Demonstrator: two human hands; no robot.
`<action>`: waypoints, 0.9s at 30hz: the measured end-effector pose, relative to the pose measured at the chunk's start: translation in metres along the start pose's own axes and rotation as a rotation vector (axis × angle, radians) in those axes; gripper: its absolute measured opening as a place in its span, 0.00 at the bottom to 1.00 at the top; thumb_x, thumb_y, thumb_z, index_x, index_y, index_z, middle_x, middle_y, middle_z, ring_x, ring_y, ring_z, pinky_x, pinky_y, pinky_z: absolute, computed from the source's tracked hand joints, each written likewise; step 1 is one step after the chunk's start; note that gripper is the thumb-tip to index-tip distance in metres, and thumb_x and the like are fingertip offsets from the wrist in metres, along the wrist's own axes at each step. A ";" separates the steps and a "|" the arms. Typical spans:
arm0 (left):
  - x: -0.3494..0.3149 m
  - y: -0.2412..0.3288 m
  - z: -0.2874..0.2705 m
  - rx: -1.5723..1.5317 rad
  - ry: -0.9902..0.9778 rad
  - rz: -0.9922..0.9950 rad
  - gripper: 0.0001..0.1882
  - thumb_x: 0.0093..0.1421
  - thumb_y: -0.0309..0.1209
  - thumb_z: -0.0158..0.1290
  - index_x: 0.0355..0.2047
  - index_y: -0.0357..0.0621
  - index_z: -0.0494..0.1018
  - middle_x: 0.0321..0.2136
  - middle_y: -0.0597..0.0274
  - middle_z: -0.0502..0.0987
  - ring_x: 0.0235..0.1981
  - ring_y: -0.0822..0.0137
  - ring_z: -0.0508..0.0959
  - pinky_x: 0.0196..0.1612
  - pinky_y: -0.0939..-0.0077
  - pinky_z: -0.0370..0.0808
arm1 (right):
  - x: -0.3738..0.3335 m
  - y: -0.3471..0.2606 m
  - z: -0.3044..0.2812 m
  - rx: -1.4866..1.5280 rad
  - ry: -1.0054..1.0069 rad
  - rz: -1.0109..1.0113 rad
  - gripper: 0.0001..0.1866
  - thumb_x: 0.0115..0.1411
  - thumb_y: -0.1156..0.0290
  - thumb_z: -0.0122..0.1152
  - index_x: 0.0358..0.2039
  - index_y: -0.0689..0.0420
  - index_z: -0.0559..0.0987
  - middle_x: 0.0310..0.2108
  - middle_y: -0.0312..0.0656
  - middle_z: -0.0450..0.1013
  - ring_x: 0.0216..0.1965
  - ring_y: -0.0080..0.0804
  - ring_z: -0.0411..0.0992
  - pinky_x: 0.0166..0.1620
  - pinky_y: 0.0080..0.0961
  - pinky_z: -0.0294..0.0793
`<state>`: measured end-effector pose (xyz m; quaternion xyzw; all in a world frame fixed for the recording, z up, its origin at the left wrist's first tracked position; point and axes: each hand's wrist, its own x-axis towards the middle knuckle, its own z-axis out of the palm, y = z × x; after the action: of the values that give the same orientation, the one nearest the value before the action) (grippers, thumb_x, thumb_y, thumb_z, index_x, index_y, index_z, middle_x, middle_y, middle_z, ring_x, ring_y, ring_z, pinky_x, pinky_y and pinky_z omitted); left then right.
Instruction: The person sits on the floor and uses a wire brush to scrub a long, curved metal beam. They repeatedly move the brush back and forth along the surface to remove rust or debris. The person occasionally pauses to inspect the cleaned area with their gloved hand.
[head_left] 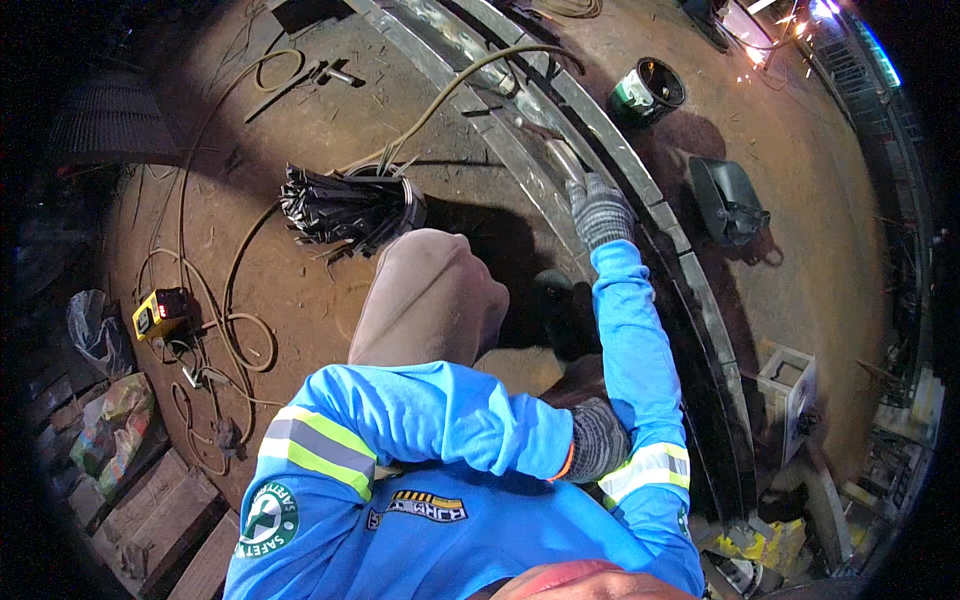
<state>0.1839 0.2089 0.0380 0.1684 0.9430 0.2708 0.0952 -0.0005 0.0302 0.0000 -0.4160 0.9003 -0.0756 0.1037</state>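
My right hand (603, 212), in a grey knit glove, reaches forward to a long curved steel frame (690, 270). Its fingers are closed around the near end of a slim, greyish metal tool (567, 160), whose exact kind I cannot make out. The tool lies along the frame's dark channel. My left hand (600, 440), gloved in the same knit, is folded across my body against my right forearm near the elbow; its fingers are mostly hidden. A tan cable (455, 85) loops over the frame just beyond the tool.
Left of the frame, a bucket (412, 205) full of dark metal strips stands by my knee. A yellow box (162, 313) sits among coiled cables. To the right are a paint bucket (648, 92), a dark welding mask (728, 200) and a pale metal box (787, 385). Sparks fly at far right.
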 end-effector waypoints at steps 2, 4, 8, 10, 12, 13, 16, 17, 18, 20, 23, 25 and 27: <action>0.002 0.000 0.001 -0.030 0.035 0.000 0.08 0.44 0.33 0.54 0.25 0.49 0.79 0.25 0.58 0.78 0.26 0.58 0.80 0.25 0.60 0.75 | -0.012 -0.003 -0.007 -0.007 -0.013 -0.061 0.25 0.59 0.49 0.47 0.46 0.57 0.72 0.31 0.59 0.73 0.32 0.55 0.73 0.36 0.46 0.72; 0.001 -0.003 0.002 -0.141 0.090 0.017 0.07 0.43 0.33 0.54 0.24 0.50 0.79 0.24 0.58 0.78 0.25 0.58 0.79 0.24 0.60 0.75 | -0.020 -0.023 0.000 -0.022 -0.010 -0.180 0.25 0.58 0.49 0.47 0.45 0.56 0.72 0.27 0.54 0.74 0.28 0.53 0.73 0.33 0.46 0.72; 0.001 -0.001 0.019 -0.107 0.113 0.009 0.06 0.42 0.34 0.55 0.21 0.51 0.79 0.23 0.58 0.78 0.24 0.58 0.79 0.24 0.60 0.75 | -0.029 -0.041 0.016 0.034 0.072 -0.397 0.21 0.59 0.52 0.46 0.42 0.57 0.73 0.27 0.56 0.74 0.29 0.54 0.73 0.34 0.47 0.71; 0.004 0.002 0.006 -0.066 0.095 0.082 0.06 0.42 0.35 0.55 0.20 0.51 0.79 0.23 0.58 0.78 0.24 0.58 0.79 0.24 0.60 0.75 | -0.011 -0.012 0.019 0.079 0.090 -0.097 0.21 0.60 0.52 0.46 0.41 0.56 0.73 0.28 0.56 0.74 0.30 0.55 0.73 0.35 0.47 0.71; 0.012 0.000 0.026 -0.061 0.105 0.055 0.06 0.42 0.35 0.55 0.21 0.51 0.79 0.23 0.58 0.78 0.24 0.58 0.79 0.24 0.60 0.75 | -0.002 -0.002 0.019 0.080 0.028 0.048 0.20 0.60 0.51 0.44 0.42 0.54 0.72 0.28 0.57 0.74 0.31 0.57 0.73 0.36 0.50 0.71; 0.018 -0.001 0.045 -0.053 0.111 0.033 0.07 0.42 0.36 0.55 0.21 0.51 0.79 0.23 0.58 0.78 0.24 0.58 0.79 0.24 0.59 0.75 | 0.001 -0.009 0.024 0.046 0.059 -0.008 0.19 0.59 0.52 0.45 0.41 0.54 0.72 0.28 0.56 0.74 0.31 0.56 0.73 0.36 0.49 0.71; 0.008 -0.003 0.042 -0.114 0.126 0.015 0.08 0.43 0.36 0.55 0.24 0.50 0.79 0.23 0.58 0.78 0.24 0.58 0.79 0.24 0.59 0.75 | -0.029 -0.045 0.003 0.019 0.103 -0.230 0.23 0.60 0.51 0.44 0.44 0.57 0.72 0.31 0.55 0.74 0.30 0.54 0.73 0.35 0.47 0.72; -0.002 -0.006 0.017 -0.093 0.102 0.029 0.09 0.43 0.36 0.55 0.24 0.50 0.79 0.23 0.57 0.78 0.24 0.58 0.79 0.24 0.59 0.75 | -0.025 -0.039 0.019 -0.024 0.309 -0.443 0.23 0.61 0.51 0.44 0.45 0.56 0.72 0.30 0.55 0.74 0.28 0.52 0.73 0.33 0.46 0.72; -0.003 -0.006 0.018 -0.095 0.111 0.028 0.08 0.43 0.35 0.55 0.24 0.50 0.79 0.23 0.57 0.78 0.24 0.58 0.79 0.24 0.59 0.75 | -0.023 -0.033 0.026 0.021 0.308 -0.439 0.23 0.61 0.50 0.44 0.45 0.56 0.72 0.30 0.55 0.74 0.28 0.53 0.73 0.33 0.46 0.72; -0.002 -0.003 0.012 -0.090 0.147 0.048 0.08 0.42 0.34 0.55 0.24 0.50 0.79 0.22 0.56 0.78 0.25 0.57 0.79 0.24 0.59 0.75 | -0.017 -0.019 0.020 0.085 0.322 -0.429 0.24 0.61 0.49 0.43 0.46 0.55 0.72 0.30 0.55 0.74 0.28 0.53 0.73 0.33 0.46 0.71; 0.009 -0.004 0.031 -0.096 0.288 0.001 0.08 0.42 0.34 0.55 0.24 0.50 0.79 0.22 0.56 0.78 0.24 0.57 0.79 0.24 0.60 0.75 | -0.004 -0.009 0.016 0.000 -0.043 0.010 0.21 0.60 0.52 0.44 0.46 0.52 0.71 0.29 0.55 0.74 0.31 0.55 0.74 0.35 0.49 0.71; 0.012 -0.004 0.046 -0.111 0.338 -0.015 0.08 0.42 0.35 0.55 0.24 0.50 0.78 0.22 0.56 0.78 0.24 0.57 0.79 0.24 0.60 0.75 | -0.011 -0.016 0.020 -0.098 -0.043 0.014 0.17 0.59 0.55 0.46 0.41 0.52 0.72 0.30 0.53 0.75 0.32 0.52 0.75 0.35 0.48 0.73; 0.001 -0.003 0.028 -0.132 0.279 -0.004 0.08 0.42 0.35 0.55 0.24 0.50 0.78 0.22 0.57 0.77 0.23 0.58 0.79 0.23 0.61 0.75 | -0.025 -0.027 0.018 -0.084 0.113 -0.176 0.20 0.60 0.53 0.46 0.46 0.50 0.72 0.29 0.52 0.75 0.31 0.49 0.74 0.34 0.44 0.72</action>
<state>0.1902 0.2200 0.0129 0.1204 0.9276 0.3527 -0.0255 0.0393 0.0313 -0.0084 -0.4927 0.8669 -0.0698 0.0280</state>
